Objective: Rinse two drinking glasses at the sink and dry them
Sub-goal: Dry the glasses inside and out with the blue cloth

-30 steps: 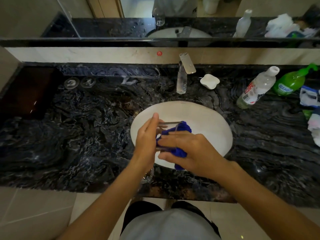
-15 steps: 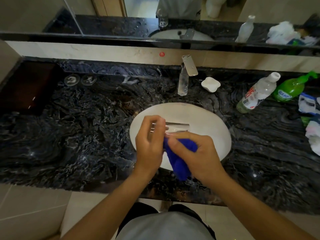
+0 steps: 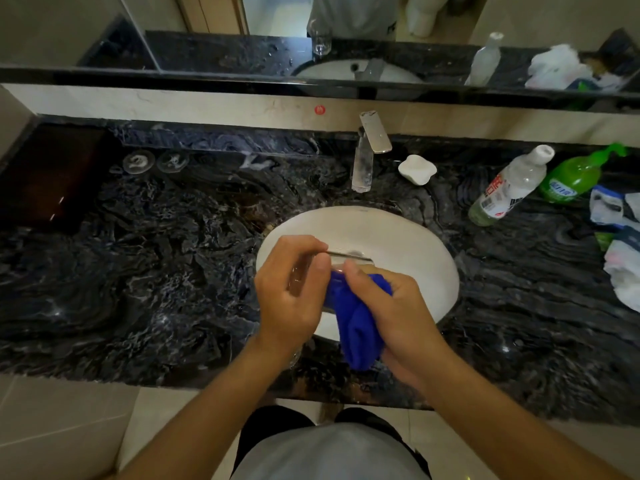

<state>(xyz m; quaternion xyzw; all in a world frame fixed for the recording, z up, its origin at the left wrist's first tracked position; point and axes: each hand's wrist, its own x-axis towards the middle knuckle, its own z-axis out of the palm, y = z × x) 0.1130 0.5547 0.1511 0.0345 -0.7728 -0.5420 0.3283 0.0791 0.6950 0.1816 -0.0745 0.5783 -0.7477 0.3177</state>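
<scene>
My left hand (image 3: pixel 291 289) grips a clear drinking glass (image 3: pixel 349 258) over the white sink basin (image 3: pixel 415 258); only the glass's rim and part of its wall show past my fingers. My right hand (image 3: pixel 391 313) holds a blue cloth (image 3: pixel 356 327) bunched against the glass, its tail hanging toward the counter's front edge. A second clear glass (image 3: pixel 294 358) stands on the counter at the basin's front, mostly hidden under my left wrist.
The faucet (image 3: pixel 363 164) stands behind the basin, a white soap dish (image 3: pixel 417 169) to its right. A clear bottle (image 3: pixel 505 188), a green bottle (image 3: pixel 571 178) and plastic bags (image 3: pixel 620 244) crowd the right of the dark marble counter (image 3: pixel 138 271). Two round clear lids (image 3: pixel 138 161) lie far left.
The blue cloth has come out of the glass's mouth and now hangs lower beside it in my right hand. My left hand keeps hold of the glass.
</scene>
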